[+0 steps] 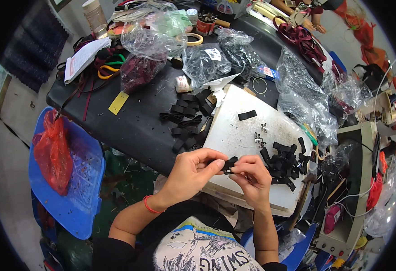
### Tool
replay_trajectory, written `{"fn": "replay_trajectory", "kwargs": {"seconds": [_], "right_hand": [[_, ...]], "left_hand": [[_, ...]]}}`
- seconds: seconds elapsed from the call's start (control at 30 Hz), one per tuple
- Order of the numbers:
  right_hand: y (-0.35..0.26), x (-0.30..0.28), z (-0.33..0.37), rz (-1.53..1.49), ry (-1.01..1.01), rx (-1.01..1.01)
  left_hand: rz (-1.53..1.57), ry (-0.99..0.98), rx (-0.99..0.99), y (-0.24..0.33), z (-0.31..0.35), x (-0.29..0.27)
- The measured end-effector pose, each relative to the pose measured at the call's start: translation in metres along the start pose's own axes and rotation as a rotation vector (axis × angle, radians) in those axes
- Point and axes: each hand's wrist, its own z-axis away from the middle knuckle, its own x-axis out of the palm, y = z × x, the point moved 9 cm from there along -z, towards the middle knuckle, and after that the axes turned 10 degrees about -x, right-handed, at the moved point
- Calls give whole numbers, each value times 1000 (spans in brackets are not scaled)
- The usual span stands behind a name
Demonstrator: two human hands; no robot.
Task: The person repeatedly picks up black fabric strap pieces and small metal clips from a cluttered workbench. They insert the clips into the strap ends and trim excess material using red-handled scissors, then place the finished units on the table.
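Both hands meet above the near edge of a white board [225, 108]. My left hand [195, 169] pinches a short piece of black webbing [230, 162] between thumb and fingers. From the other side, my right hand [253, 177] grips the same piece, with a small shiny metal bit at its lower edge, too small to name. Small metal clips [260, 137] lie on the board, and a single black strip [247, 115] rests beyond them. To the right of my hands is a heap of black webbing pieces [281, 167]. Folded black pieces [184, 113] are piled left of the board.
The board lies on a dark table [134, 131] crowded with clear plastic bags [293, 86]. A yellow card [118, 103] and a small white jar [182, 84] sit to the left. A blue chair [89, 198] holds a red bag [55, 158]. Another person's hands [313, 22] show at the far right.
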Motion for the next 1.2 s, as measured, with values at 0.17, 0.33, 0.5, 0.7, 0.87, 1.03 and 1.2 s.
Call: {"fn": "replay_trajectory", "kwargs": {"seconds": [0.17, 0.33, 0.5, 0.7, 0.87, 1.03, 1.2], "right_hand": [[-5, 0, 0, -28, -11, -4], [-2, 1, 3, -32, -24, -6], [-2, -4, 6, -108, 19, -7], [-4, -5, 6, -41, 37, -20], [-12, -3, 3, 129, 7, -36], [-15, 0, -6, 245, -101, -29], [11, -1, -5, -164, 76, 326]], "left_hand": [[-82, -47, -11, 5, 5, 4], [-127, -48, 12, 8, 6, 5], [-144, -48, 28, 13, 8, 7], [-188, -54, 31, 17, 11, 9], [-175, -34, 75, 14, 13, 8], [-314, -15, 136, 17, 15, 10], [-135, -82, -4, 0, 10, 6]]}}
